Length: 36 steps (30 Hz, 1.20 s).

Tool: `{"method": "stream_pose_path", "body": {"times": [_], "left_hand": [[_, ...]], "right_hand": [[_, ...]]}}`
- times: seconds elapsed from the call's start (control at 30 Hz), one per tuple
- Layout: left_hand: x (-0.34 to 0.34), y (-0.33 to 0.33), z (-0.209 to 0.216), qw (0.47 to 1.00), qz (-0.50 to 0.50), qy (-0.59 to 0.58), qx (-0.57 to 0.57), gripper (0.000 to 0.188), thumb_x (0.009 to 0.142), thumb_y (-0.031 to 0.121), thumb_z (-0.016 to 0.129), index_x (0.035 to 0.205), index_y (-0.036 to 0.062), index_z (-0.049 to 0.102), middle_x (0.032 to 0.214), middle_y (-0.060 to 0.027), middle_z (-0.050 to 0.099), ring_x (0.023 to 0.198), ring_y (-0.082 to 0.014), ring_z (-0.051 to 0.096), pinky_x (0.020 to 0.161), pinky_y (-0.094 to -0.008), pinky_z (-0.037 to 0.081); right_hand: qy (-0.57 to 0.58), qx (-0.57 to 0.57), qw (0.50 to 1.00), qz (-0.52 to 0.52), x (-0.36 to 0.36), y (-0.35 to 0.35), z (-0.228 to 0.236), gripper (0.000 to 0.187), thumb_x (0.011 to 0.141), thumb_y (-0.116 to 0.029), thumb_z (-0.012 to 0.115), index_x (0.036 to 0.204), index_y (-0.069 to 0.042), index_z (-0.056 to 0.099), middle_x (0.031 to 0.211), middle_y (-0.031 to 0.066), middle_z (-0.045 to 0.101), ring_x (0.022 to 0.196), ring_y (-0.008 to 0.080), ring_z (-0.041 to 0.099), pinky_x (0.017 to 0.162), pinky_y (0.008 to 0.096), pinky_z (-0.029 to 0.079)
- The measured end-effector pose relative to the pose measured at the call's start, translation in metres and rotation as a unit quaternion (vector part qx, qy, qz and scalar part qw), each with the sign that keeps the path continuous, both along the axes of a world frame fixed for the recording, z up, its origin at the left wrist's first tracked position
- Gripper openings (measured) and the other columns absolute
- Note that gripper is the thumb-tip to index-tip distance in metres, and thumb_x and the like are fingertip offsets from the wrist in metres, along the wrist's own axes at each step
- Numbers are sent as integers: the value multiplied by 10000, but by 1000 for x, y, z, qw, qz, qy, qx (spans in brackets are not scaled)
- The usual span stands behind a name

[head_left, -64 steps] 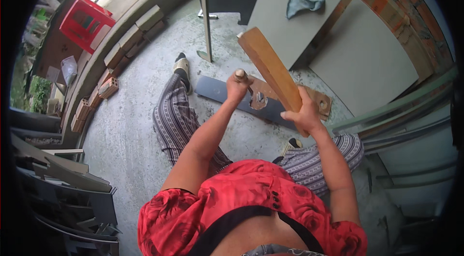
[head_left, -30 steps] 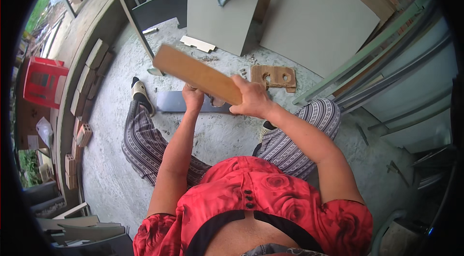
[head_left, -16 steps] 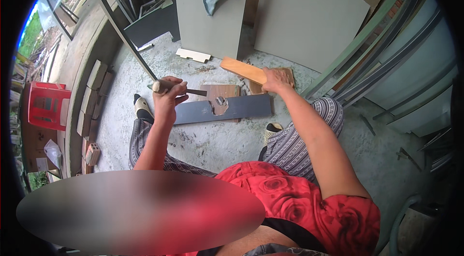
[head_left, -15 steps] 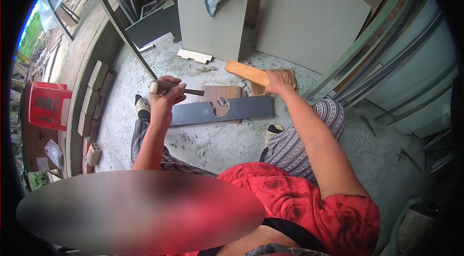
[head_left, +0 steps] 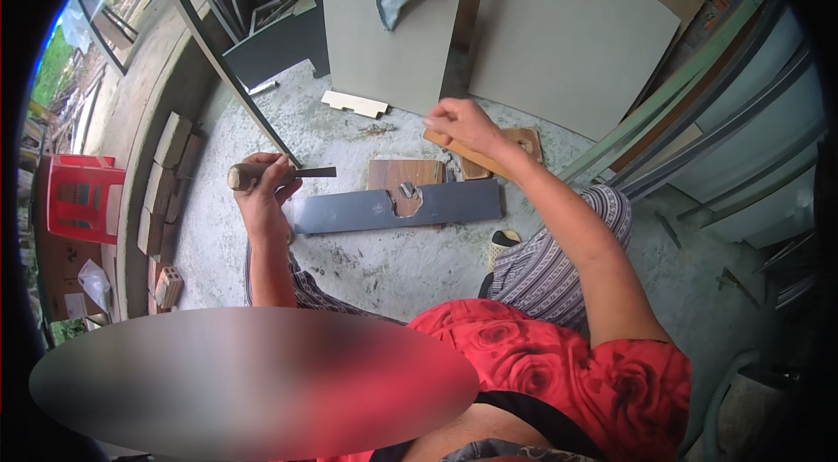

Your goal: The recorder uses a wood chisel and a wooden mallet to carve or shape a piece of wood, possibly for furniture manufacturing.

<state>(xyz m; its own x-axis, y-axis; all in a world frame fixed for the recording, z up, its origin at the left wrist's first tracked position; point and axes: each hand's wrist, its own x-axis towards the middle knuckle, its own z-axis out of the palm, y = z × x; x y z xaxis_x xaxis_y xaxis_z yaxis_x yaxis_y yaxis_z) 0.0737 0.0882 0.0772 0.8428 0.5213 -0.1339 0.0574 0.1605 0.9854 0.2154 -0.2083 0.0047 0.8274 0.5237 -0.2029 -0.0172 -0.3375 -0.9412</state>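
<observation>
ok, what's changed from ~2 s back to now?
The right hand has carried the wooden block from raised over the knees down to the floor by the wood offcuts. The left hand has swung out leftward. It still grips the chisel, and the grey board lies as before.

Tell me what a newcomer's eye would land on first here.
First the hands: the left hand holds a chisel level above the concrete floor, and the right hand grips a wooden stick farther back. Between them a grey board with a rough hole lies flat on the floor. At the far left stands a red stool.
</observation>
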Motion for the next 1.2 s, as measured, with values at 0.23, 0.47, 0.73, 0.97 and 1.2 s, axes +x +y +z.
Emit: {"method": "stream_pose_path", "body": {"times": [0.23,0.47,0.73,0.97,1.2], "left_hand": [[-4,-13,4,998,34,28,-41,231,791,72,699,970,50,555,878,-92,602,794,-180,615,661,-357,581],[-2,-3,-24,999,5,-10,-43,210,793,47,675,968,64,561,915,-88,617,818,-191,621,649,-372,596],[-11,-2,-19,999,30,-10,-33,191,783,31,683,934,63,570,904,-80,615,823,-175,621,619,-343,606],[-13,-9,-14,999,34,-12,-38,211,785,28,683,951,77,564,887,-66,623,785,-158,633,616,-331,607],[-36,6,-9,998,65,-10,-3,183,764,42,713,902,80,598,860,-51,628,766,-151,637,611,-311,579]], "right_hand": [[-192,389,839,328,-142,47,264,352,854,-161,526,550,13,487,515,135,508,495,269,542,527,397,431],[-314,466,765,316,-165,61,258,258,805,-157,573,597,-3,565,560,111,564,522,253,571,531,391,450],[-281,411,784,371,-176,21,271,262,798,-219,614,638,-14,582,596,95,577,544,229,585,558,382,474],[-248,336,807,418,-162,-29,292,283,792,-274,651,674,-22,596,628,81,589,564,209,598,582,373,496],[-137,337,810,461,-119,-11,245,297,788,-305,688,718,-24,621,685,76,608,557,183,580,554,310,481]]}}
